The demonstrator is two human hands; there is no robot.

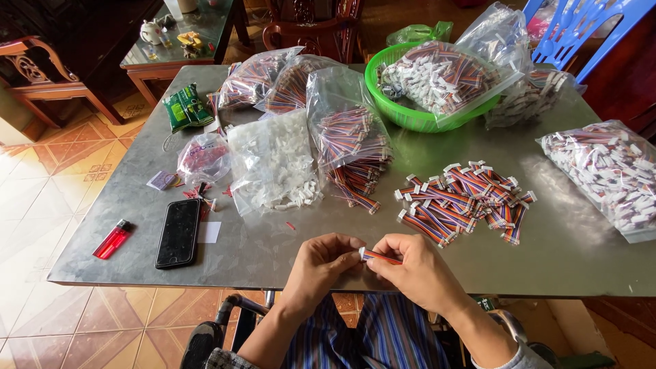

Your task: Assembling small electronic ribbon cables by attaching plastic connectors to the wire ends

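Both my hands meet at the near edge of the grey metal table (567, 253). My left hand (321, 263) pinches the white connector end of a short multicoloured ribbon cable (380, 257), and my right hand (417, 270) grips the same cable along its wires. A loose pile of finished ribbon cables (465, 199) with white connectors lies just beyond my right hand. An open clear bag of small white connectors (275, 167) and an open bag of bare striped cables (350, 154) lie beyond my left hand.
A black phone (178, 232) and a red lighter (113, 239) lie at the near left. A green basket (410, 117) holds a bag of cables at the back. More filled bags sit at the right (611, 171) and back. A blue plastic chair (581, 31) stands behind.
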